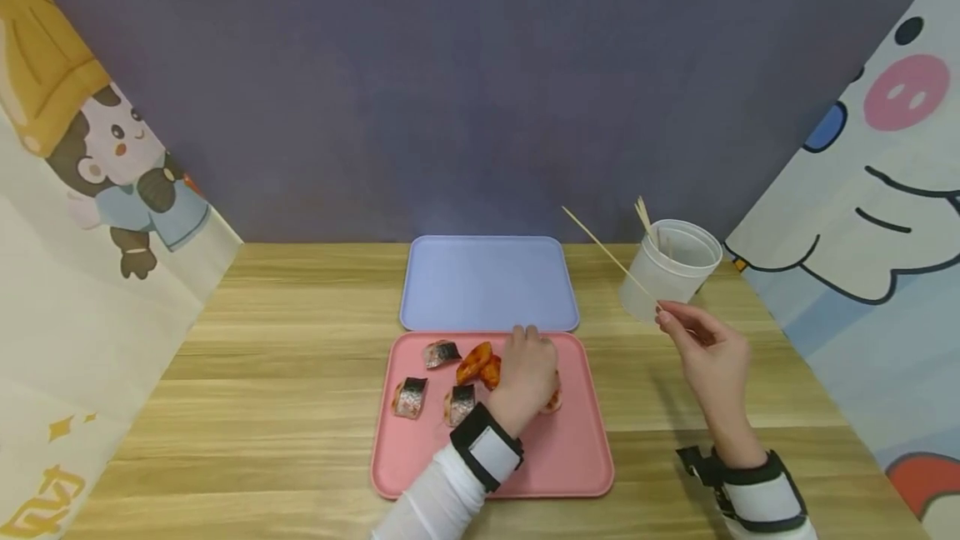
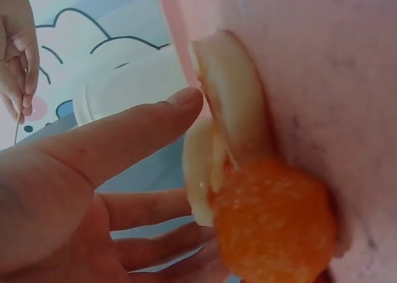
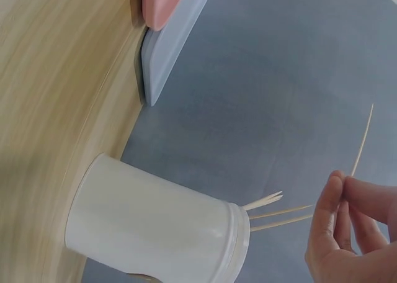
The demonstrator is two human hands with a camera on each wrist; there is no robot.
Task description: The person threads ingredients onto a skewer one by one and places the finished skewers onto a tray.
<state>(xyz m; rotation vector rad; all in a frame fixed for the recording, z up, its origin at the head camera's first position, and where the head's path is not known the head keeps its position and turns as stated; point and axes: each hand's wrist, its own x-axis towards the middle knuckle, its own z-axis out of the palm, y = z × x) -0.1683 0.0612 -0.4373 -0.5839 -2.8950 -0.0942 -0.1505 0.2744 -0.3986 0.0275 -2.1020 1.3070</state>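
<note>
My right hand (image 1: pixel 708 352) pinches a thin bamboo skewer (image 1: pixel 611 258) by one end between thumb and fingertips. The skewer slants up and left, clear of the table. Over the pink tray (image 1: pixel 555 465) my left hand (image 1: pixel 525 369) reaches down among food pieces. In the left wrist view its thumb touches a pale curved piece (image 2: pixel 236 97), while the other fingers extend behind; an orange rounded piece (image 2: pixel 276 224) lies in front. Left of this hand are glossy orange-red pieces (image 1: pixel 474 362) and silver-skinned chunks that look like fish (image 1: pixel 409 398). The hand partly hides a pale piece (image 1: pixel 553 398) at its right.
A light blue tray (image 1: pixel 487 282) lies just behind the pink one. At the back right stands a white plastic tub (image 1: pixel 652 282) with several more skewers (image 3: pixel 263 201) sticking out. A grey-blue wall (image 1: pixel 480 107) closes off the table's back edge.
</note>
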